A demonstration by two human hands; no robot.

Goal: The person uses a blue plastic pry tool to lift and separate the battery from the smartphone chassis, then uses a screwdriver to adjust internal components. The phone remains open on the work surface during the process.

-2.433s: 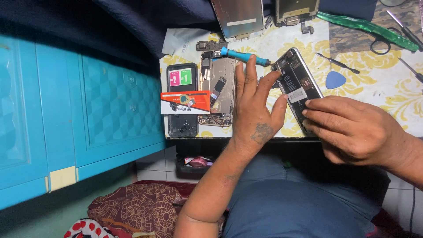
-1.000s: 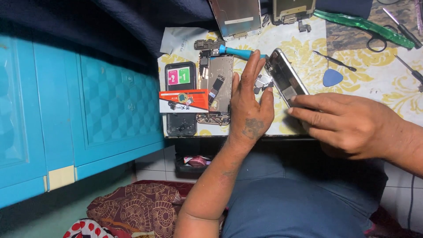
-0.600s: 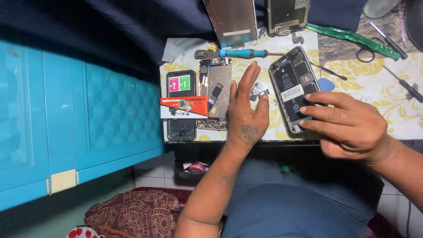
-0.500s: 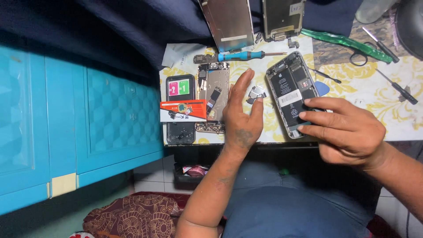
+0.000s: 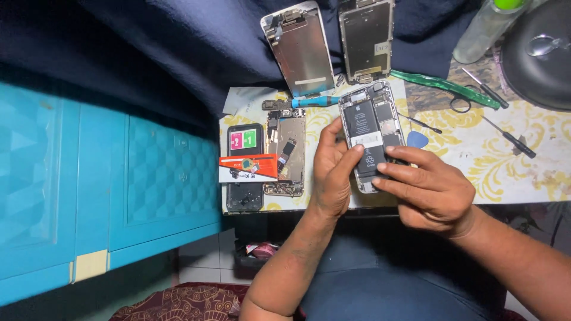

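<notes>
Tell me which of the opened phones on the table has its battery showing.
The opened phone under both hands, the left hand and right hand: its black battery is exposed. The metal-backed panels above show only bare plates.

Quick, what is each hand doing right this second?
Left hand: open, fingers resting on the left edge of the opened phone.
Right hand: fingers laid on the phone's lower part; a closed grip cannot be told.
</notes>
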